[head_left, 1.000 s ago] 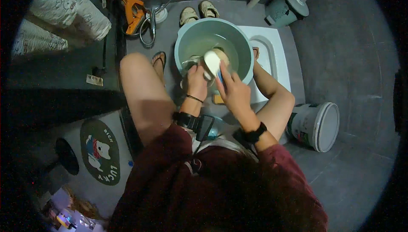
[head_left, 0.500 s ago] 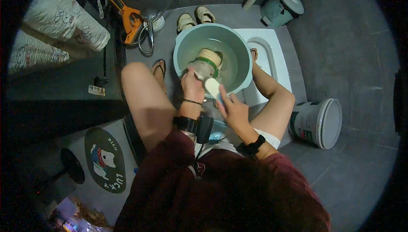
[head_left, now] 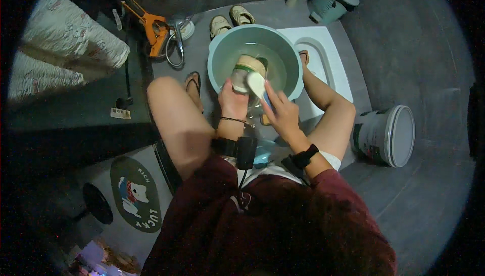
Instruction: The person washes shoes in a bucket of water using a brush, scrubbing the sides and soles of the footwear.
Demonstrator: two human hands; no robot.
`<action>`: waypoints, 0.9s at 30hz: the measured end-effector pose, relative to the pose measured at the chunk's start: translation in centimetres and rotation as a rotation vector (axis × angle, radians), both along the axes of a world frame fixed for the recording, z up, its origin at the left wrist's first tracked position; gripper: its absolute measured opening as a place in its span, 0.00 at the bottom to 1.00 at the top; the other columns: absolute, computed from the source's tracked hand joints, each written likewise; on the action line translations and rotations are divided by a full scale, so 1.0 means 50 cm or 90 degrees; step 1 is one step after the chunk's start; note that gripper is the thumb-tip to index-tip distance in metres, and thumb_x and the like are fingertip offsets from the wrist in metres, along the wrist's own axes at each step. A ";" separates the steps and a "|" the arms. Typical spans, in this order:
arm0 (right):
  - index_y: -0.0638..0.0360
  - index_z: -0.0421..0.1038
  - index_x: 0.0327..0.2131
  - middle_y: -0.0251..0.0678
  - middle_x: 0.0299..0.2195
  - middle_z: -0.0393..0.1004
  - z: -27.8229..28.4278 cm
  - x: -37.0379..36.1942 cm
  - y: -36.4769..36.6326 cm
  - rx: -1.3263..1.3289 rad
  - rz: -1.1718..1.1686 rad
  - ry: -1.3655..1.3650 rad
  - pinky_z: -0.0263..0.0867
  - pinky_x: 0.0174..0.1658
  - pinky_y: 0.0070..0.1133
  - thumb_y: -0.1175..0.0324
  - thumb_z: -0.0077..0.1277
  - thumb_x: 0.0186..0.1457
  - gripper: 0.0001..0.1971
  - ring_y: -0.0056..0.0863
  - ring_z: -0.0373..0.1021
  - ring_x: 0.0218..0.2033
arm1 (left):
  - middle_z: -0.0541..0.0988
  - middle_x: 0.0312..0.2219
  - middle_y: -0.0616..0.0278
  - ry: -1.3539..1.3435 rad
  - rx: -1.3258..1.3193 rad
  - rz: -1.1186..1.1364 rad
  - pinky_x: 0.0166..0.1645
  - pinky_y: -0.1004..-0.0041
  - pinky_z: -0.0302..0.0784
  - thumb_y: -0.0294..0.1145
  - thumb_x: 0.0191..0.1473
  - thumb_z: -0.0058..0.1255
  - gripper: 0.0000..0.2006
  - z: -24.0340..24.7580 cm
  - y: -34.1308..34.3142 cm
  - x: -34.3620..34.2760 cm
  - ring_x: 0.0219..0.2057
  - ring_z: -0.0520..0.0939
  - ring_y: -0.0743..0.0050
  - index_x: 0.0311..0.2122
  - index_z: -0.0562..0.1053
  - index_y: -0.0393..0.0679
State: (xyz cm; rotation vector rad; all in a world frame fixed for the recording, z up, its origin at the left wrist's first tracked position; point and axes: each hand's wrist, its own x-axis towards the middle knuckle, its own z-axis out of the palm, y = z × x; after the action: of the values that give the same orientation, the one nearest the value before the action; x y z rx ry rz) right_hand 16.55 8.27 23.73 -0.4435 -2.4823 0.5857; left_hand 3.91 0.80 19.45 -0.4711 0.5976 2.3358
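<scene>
A light green basin [head_left: 216, 54] of cloudy water stands on the floor between my legs. My left hand [head_left: 233, 103] is closed on the near end of a cream and grey shoe [head_left: 248, 65] with a green band, held tilted over the water. A second dark green and pale piece shows beside it, partly hidden. In my right hand [head_left: 284, 114] is a scrubbing brush [head_left: 256, 84] with a white head and a blue part at the grip. The brush head lies against or just over the shoe's near right side; its bristles are hidden.
A pair of cream shoes [head_left: 221, 26] stands behind the basin. To the right are a white squat toilet [head_left: 339, 76] and a grey bucket [head_left: 386, 135] on its side. A lidded bin [head_left: 331, 4] stands far right. An orange-handled tool [head_left: 155, 31] and a shower hose [head_left: 174, 59] are at the left.
The brush has moved away from me and a little right, over the shoe's near side. My left hand keeps its hold on the shoe. The whole view has shifted slightly.
</scene>
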 end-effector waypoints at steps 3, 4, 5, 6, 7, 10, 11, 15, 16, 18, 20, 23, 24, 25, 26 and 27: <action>0.49 0.63 0.48 0.33 0.20 0.63 0.068 -0.047 -0.018 0.073 0.050 0.037 0.60 0.19 0.22 0.64 0.52 0.45 0.23 0.29 0.63 0.17 | 0.68 0.42 0.58 0.064 -0.055 -0.051 0.50 0.63 0.63 0.39 0.58 0.28 0.17 0.048 -0.002 0.014 0.45 0.68 0.64 0.45 0.61 0.39; 0.49 0.63 0.48 0.33 0.20 0.63 0.052 -0.035 -0.013 0.072 0.044 0.039 0.60 0.19 0.22 0.64 0.52 0.45 0.23 0.29 0.63 0.17 | 0.68 0.42 0.58 0.037 -0.051 -0.036 0.49 0.63 0.63 0.38 0.57 0.29 0.16 0.055 -0.009 0.012 0.45 0.68 0.64 0.45 0.62 0.38; 0.48 0.63 0.48 0.33 0.20 0.63 0.017 -0.010 0.001 0.042 0.038 0.032 0.60 0.19 0.23 0.64 0.52 0.45 0.23 0.29 0.63 0.17 | 0.68 0.42 0.58 0.034 0.012 -0.023 0.50 0.63 0.63 0.36 0.57 0.30 0.15 0.024 -0.016 0.001 0.45 0.68 0.64 0.44 0.63 0.38; 0.47 0.63 0.48 0.33 0.20 0.63 -0.015 0.010 0.018 0.013 0.032 0.028 0.60 0.20 0.23 0.64 0.52 0.45 0.23 0.29 0.63 0.17 | 0.69 0.41 0.57 0.037 0.003 -0.018 0.50 0.63 0.63 0.36 0.57 0.30 0.15 0.024 -0.015 -0.002 0.45 0.69 0.63 0.44 0.63 0.37; 0.47 0.63 0.48 0.33 0.20 0.63 -0.037 0.030 0.030 0.016 0.029 0.030 0.60 0.20 0.23 0.64 0.52 0.45 0.23 0.29 0.63 0.17 | 0.69 0.41 0.57 0.040 -0.005 -0.010 0.50 0.63 0.63 0.36 0.57 0.31 0.15 0.025 -0.012 -0.002 0.44 0.69 0.63 0.44 0.63 0.37; 0.47 0.64 0.48 0.33 0.20 0.63 -0.046 0.049 0.027 0.034 -0.030 -0.060 0.61 0.20 0.22 0.64 0.53 0.43 0.24 0.29 0.64 0.17 | 0.69 0.41 0.57 0.062 -0.096 0.033 0.48 0.63 0.65 0.37 0.56 0.31 0.16 0.058 -0.014 0.005 0.43 0.70 0.63 0.44 0.63 0.37; 0.47 0.64 0.48 0.33 0.20 0.63 -0.023 0.031 0.019 0.032 -0.033 -0.065 0.61 0.20 0.22 0.64 0.53 0.43 0.24 0.29 0.64 0.17 | 0.69 0.41 0.57 0.057 -0.098 0.029 0.48 0.63 0.65 0.37 0.56 0.31 0.16 0.065 -0.013 0.009 0.43 0.70 0.63 0.44 0.63 0.37; 0.47 0.65 0.47 0.32 0.19 0.63 0.056 -0.056 -0.019 0.067 0.034 0.079 0.61 0.19 0.22 0.63 0.53 0.43 0.23 0.28 0.63 0.17 | 0.69 0.40 0.57 0.154 -0.159 0.037 0.45 0.64 0.67 0.39 0.56 0.33 0.16 0.050 -0.002 0.004 0.42 0.71 0.63 0.43 0.63 0.37; 0.47 0.65 0.47 0.32 0.19 0.62 0.060 -0.064 -0.024 0.092 0.048 0.104 0.60 0.19 0.22 0.63 0.53 0.43 0.23 0.27 0.63 0.17 | 0.69 0.40 0.57 0.115 -0.139 0.036 0.46 0.64 0.67 0.38 0.56 0.33 0.16 0.053 -0.010 -0.002 0.42 0.71 0.64 0.43 0.63 0.37; 0.47 0.66 0.46 0.32 0.19 0.62 -0.009 -0.020 0.002 0.084 0.049 0.081 0.60 0.19 0.21 0.63 0.53 0.42 0.23 0.27 0.63 0.17 | 0.69 0.41 0.57 0.073 -0.114 0.048 0.47 0.62 0.66 0.38 0.55 0.34 0.16 0.055 -0.018 -0.008 0.43 0.70 0.64 0.44 0.63 0.37; 0.48 0.66 0.46 0.32 0.20 0.63 -0.054 0.029 0.025 0.071 0.039 -0.023 0.60 0.19 0.20 0.63 0.54 0.41 0.23 0.27 0.63 0.16 | 0.69 0.41 0.57 0.079 -0.118 0.076 0.46 0.62 0.66 0.38 0.55 0.34 0.16 0.055 -0.014 -0.007 0.43 0.70 0.63 0.44 0.63 0.38; 0.48 0.66 0.45 0.32 0.20 0.62 -0.001 -0.005 -0.003 0.088 0.023 0.042 0.60 0.19 0.20 0.64 0.54 0.41 0.23 0.28 0.63 0.17 | 0.69 0.40 0.57 0.085 -0.124 0.070 0.44 0.62 0.68 0.37 0.55 0.34 0.16 0.057 -0.017 0.001 0.41 0.71 0.64 0.44 0.63 0.38; 0.49 0.67 0.45 0.33 0.20 0.62 0.029 -0.037 -0.018 0.076 0.041 0.109 0.60 0.19 0.21 0.64 0.54 0.41 0.23 0.28 0.63 0.17 | 0.70 0.39 0.58 0.088 -0.120 0.048 0.43 0.63 0.68 0.37 0.54 0.35 0.16 0.056 -0.018 0.003 0.40 0.72 0.65 0.44 0.63 0.38; 0.49 0.67 0.45 0.33 0.20 0.62 0.039 -0.054 -0.022 0.075 0.040 0.109 0.60 0.19 0.21 0.64 0.54 0.41 0.23 0.28 0.63 0.17 | 0.70 0.38 0.58 0.131 -0.119 0.048 0.42 0.63 0.68 0.37 0.55 0.34 0.15 0.054 -0.014 -0.007 0.39 0.72 0.66 0.43 0.64 0.39; 0.49 0.67 0.45 0.33 0.20 0.62 0.045 -0.065 -0.024 0.075 0.055 0.128 0.60 0.19 0.21 0.64 0.54 0.41 0.22 0.28 0.63 0.17 | 0.70 0.38 0.59 0.160 -0.135 0.032 0.43 0.63 0.68 0.37 0.55 0.34 0.14 0.052 -0.022 -0.004 0.40 0.72 0.66 0.42 0.64 0.40; 0.50 0.67 0.45 0.34 0.20 0.62 0.043 -0.069 -0.025 0.075 0.065 0.144 0.60 0.19 0.22 0.64 0.54 0.41 0.22 0.28 0.63 0.16 | 0.71 0.38 0.59 0.188 -0.150 0.011 0.44 0.63 0.67 0.36 0.55 0.33 0.14 0.095 -0.024 0.002 0.41 0.72 0.66 0.42 0.65 0.40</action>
State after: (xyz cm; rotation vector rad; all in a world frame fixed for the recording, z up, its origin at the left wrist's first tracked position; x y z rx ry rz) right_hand 13.12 7.04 25.87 -0.1935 -2.3163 0.4966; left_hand 4.01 -0.41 24.21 -0.2353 1.0190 2.3801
